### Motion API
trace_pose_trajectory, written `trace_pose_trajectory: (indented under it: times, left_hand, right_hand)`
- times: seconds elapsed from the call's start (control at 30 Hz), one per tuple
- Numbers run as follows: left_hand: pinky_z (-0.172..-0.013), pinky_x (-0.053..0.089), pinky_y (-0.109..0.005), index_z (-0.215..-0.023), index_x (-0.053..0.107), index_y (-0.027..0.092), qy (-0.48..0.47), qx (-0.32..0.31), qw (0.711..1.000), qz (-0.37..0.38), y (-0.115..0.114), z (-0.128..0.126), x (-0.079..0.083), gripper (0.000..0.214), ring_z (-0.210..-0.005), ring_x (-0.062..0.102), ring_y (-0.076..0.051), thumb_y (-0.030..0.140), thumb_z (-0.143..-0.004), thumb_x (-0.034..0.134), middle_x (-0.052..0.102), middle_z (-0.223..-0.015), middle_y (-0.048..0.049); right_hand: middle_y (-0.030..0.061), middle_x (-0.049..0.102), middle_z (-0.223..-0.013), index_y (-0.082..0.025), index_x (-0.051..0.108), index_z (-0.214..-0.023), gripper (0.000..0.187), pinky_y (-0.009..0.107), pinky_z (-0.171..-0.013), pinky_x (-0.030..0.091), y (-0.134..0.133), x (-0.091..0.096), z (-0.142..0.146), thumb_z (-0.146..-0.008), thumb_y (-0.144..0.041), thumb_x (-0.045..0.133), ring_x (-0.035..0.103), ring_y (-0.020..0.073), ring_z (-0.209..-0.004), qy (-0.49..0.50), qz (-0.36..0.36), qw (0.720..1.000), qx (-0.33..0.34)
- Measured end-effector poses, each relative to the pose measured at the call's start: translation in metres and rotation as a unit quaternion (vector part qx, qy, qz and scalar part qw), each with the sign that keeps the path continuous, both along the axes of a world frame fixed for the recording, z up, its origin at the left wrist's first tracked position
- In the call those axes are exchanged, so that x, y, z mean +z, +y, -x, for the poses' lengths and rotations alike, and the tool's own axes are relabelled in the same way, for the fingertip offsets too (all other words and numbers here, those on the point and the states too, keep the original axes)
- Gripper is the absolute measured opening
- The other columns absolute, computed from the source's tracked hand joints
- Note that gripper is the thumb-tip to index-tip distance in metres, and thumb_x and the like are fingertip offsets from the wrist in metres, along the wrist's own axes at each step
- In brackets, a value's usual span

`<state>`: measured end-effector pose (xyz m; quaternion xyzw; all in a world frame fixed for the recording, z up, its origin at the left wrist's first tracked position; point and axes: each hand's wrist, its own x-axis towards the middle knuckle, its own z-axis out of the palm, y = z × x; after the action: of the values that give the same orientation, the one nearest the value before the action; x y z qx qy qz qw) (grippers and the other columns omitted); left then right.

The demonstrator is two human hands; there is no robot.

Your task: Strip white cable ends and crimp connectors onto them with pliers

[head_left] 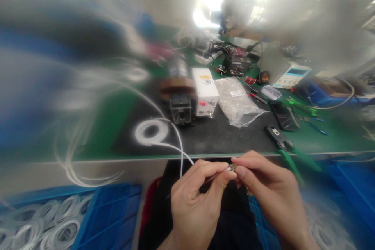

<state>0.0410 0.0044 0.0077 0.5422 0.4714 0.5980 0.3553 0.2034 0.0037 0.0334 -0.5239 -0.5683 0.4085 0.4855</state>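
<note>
My left hand pinches the end of a thin white cable between thumb and forefinger, just below the bench's front edge. The cable runs up onto the black mat to a white coil. Fingertip to fingertip with it, my right hand pinches a small metal connector at the cable's tip. Both hands are over my lap, fingers closed.
On the bench stand a white box with a red light, a small black machine, a clear plastic bag of parts, a black hand tool and a phone. Blue bins with coiled white cables sit at lower left.
</note>
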Motion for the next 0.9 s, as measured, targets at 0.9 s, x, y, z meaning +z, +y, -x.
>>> trace_pose_trajectory:
  times: [0.9]
  left_hand:
    - [-0.097,0.061,-0.03,-0.115,0.069,0.025,-0.237,-0.127,0.95,0.158,0.02,0.032,-0.011,0.024,-0.105,0.078,-0.02,0.026,-0.097,0.085,0.082,-0.106,-0.0034]
  right_hand:
    - [-0.0038,0.077,-0.099,-0.03,0.076,-0.104,0.008,0.022,-0.085,0.055,0.01,-0.026,0.039,-0.104,-0.023,0.074,0.071,0.0141,-0.091,0.023,-0.027,0.998,0.06]
